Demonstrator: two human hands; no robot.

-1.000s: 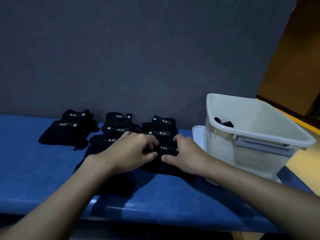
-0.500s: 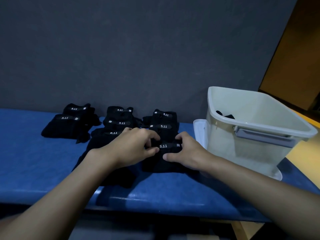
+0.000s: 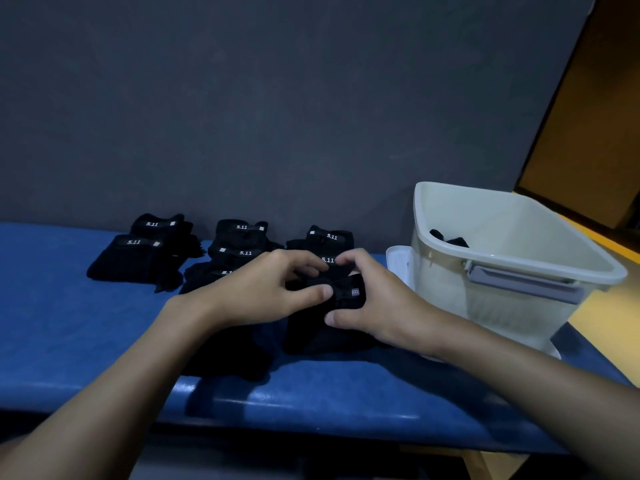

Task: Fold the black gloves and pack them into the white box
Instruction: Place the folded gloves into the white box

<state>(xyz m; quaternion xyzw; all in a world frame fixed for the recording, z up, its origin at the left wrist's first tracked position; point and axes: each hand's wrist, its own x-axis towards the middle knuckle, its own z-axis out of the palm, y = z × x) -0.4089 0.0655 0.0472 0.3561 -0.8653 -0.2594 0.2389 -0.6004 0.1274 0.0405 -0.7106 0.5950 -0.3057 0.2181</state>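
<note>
Gloves (image 3: pixel 135 259) of soft black fabric are lying on the padded blue table (image 3: pixel 69 323); left hand (image 3: pixel 270 292) and right hand (image 3: pixel 377 306) are curling a grip round one bunched glove (image 3: pixel 346 295) near the smooth white box (image 3: pixel 502 310).

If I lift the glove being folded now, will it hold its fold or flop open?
Probably flops open: the black glove bunches softly between the left hand and right hand. Likely light, like the neighbouring gloves lying limp.

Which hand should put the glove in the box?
Right, probably. The right hand grips the glove and lies next to the box; the left hand grips it too, but farther off.
</note>
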